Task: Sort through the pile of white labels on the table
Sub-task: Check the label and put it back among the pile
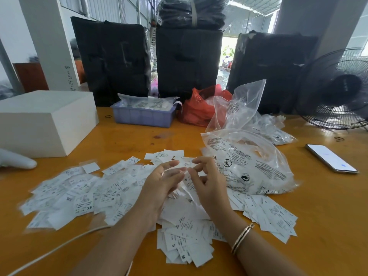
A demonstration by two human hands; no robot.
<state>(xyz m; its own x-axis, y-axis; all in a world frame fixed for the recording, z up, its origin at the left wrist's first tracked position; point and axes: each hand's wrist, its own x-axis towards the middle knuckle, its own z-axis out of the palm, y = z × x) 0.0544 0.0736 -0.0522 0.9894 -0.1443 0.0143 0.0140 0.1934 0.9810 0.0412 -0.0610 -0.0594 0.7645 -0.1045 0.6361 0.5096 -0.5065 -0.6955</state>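
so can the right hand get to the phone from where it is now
Probably yes. The phone lies face up on bare table to the right of the right hand. Only the clear plastic bag bulges between them, and the hand could pass in front of it, over the labels.

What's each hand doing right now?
Left hand: fingers relaxed and open, a label at their tips.
Right hand: fingers curled, pinching the same label over the pile of white labels.
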